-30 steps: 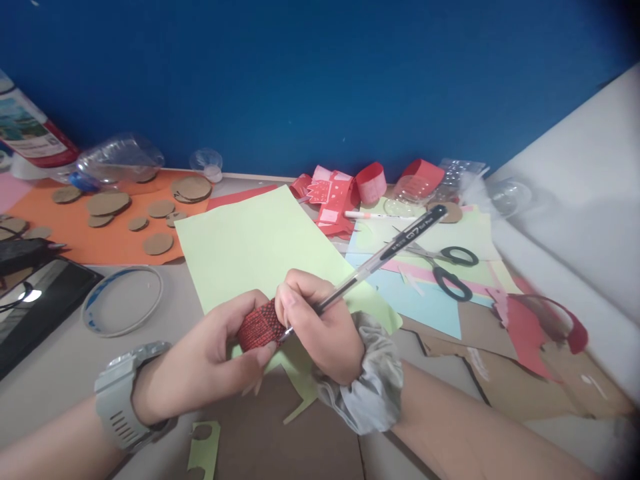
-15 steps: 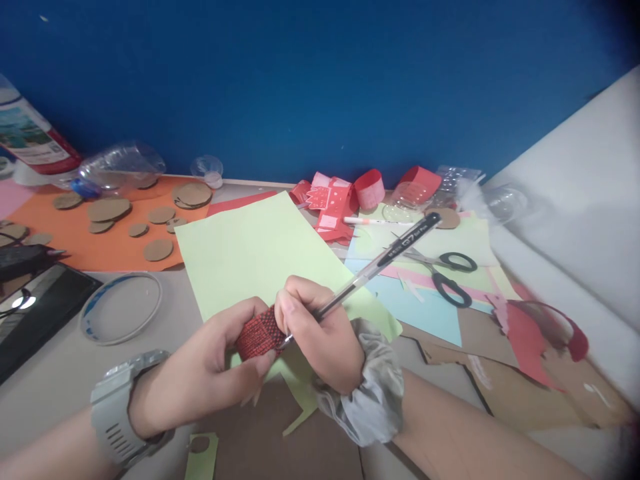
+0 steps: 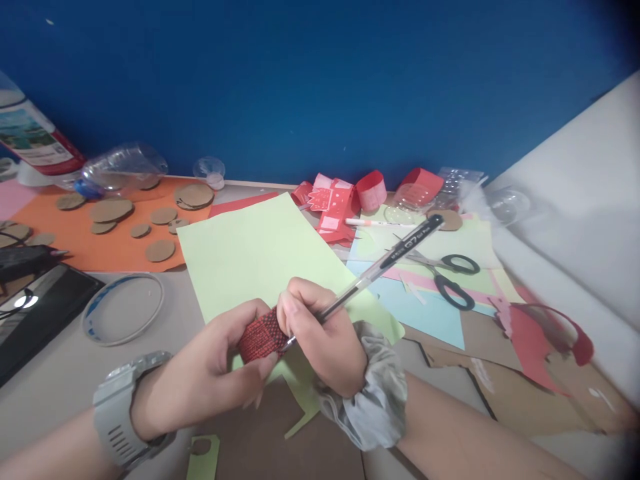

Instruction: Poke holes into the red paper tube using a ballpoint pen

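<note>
A small red piece [image 3: 261, 339] covered in dark pen marks sits between the fingers and thumb of my left hand [image 3: 220, 367]. My right hand [image 3: 323, 333] grips a black gel pen [image 3: 380, 267], its tip touching the right edge of the red piece. The pen's cap end points up and to the right. Beneath and behind both hands lies a light green sheet [image 3: 250, 253], with a cut lower edge. A green scrap with a round hole [image 3: 204, 460] is below my left hand.
Cardboard discs [image 3: 160, 251] lie on orange paper [image 3: 85, 243] at the left, near a clear bottle [image 3: 125, 167] and a ring [image 3: 123, 310]. Black-handled scissors [image 3: 453, 293] rest on coloured paper at the right. Red paper pieces [image 3: 340, 203] stand along the blue wall [image 3: 300, 80].
The whole view has shifted very slightly. Both hands keep their hold on the red piece and the pen, with hardly any movement between them.
</note>
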{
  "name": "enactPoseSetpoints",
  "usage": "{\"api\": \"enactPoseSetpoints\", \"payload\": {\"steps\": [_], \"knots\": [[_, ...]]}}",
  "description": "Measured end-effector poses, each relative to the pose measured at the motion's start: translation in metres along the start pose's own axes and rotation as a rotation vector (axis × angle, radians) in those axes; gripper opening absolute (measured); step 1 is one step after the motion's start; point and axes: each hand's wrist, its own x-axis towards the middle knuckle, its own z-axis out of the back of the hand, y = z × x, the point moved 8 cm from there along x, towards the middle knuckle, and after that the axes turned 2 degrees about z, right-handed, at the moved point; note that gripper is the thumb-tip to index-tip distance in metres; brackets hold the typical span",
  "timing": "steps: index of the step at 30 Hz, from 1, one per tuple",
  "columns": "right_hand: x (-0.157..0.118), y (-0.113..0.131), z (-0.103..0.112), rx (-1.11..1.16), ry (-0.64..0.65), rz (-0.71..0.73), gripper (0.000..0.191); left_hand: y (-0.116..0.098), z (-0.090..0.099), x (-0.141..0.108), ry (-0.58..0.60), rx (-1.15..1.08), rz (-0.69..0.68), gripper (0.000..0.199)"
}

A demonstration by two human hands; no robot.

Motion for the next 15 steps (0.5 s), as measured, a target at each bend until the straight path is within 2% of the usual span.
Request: {"api": "enactPoseSetpoints", "payload": {"steps": [15], "knots": [[0.0008, -0.0007, 0.0011, -0.006, -0.02, -0.017, 0.037, 0.0062, 0.0008, 0.003, 0.062, 0.041, -0.082, 0.014]]}}
